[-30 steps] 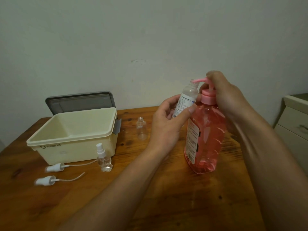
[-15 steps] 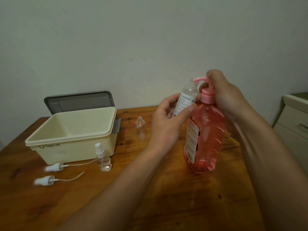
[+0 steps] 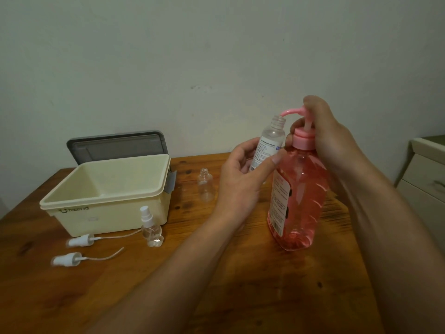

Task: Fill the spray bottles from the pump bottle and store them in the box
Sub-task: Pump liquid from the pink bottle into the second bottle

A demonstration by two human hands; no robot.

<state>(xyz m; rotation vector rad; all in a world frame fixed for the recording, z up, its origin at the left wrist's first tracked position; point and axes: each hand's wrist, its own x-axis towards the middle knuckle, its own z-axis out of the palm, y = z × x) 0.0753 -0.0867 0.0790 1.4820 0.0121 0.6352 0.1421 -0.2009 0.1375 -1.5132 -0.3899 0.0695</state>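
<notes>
A tall pink pump bottle (image 3: 298, 196) stands on the wooden table (image 3: 240, 297). My right hand (image 3: 322, 136) rests on its pump head, whose spout curves left over the open neck of a clear labelled spray bottle (image 3: 269, 138). My left hand (image 3: 240, 179) holds that bottle tilted against the pump bottle. A small uncapped clear bottle (image 3: 204, 184) stands behind my left hand. Another small spray bottle (image 3: 150, 229) with its white cap on stands in front of the cream box (image 3: 106, 201). The box is open and nothing shows inside it.
Two loose white spray heads (image 3: 80, 241) (image 3: 66, 259) with thin tubes lie on the table left of the capped bottle. The grey box lid (image 3: 118, 145) leans against the wall behind the box. A cream drawer unit (image 3: 423, 179) stands at the right.
The pump head has risen, so its white stem now shows above the pink collar. My right hand rose with it. The held spray bottle stays under the spout.
</notes>
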